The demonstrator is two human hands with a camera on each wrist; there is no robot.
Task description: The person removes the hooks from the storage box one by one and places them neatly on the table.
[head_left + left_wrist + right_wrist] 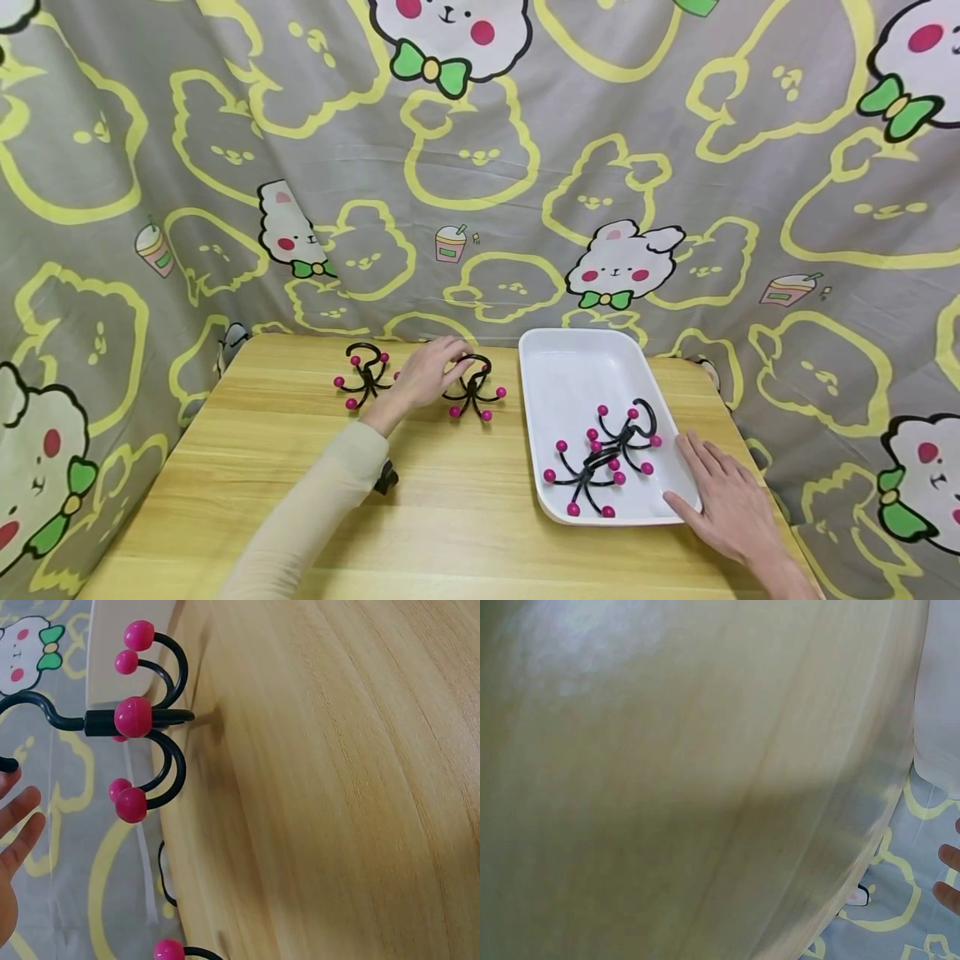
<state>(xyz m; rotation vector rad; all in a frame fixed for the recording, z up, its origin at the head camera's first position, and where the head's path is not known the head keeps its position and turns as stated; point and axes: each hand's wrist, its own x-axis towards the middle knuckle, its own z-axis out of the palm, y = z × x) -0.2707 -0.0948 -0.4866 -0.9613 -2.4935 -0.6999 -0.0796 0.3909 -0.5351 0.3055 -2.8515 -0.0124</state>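
Note:
My left hand (429,373) pinches the curled top of a black multi-arm hook (471,387) with pink ball tips. In the left wrist view, the end of this hook (101,723) meets one fingertip, while the other fingers (22,840) fan out below. Its arms are close over the tabletop. To its left stands a matching hook (367,379). Two more hooks (587,477) lie overlapping in the white tray (551,358). My right hand (731,500) rests at the tray's right rim, fingers straight and thumb over the edge.
The wooden table (450,533) runs back to a grey patterned curtain (480,167), which also hangs along both sides. A small dark object (387,479) shows beside the left sleeve (322,500).

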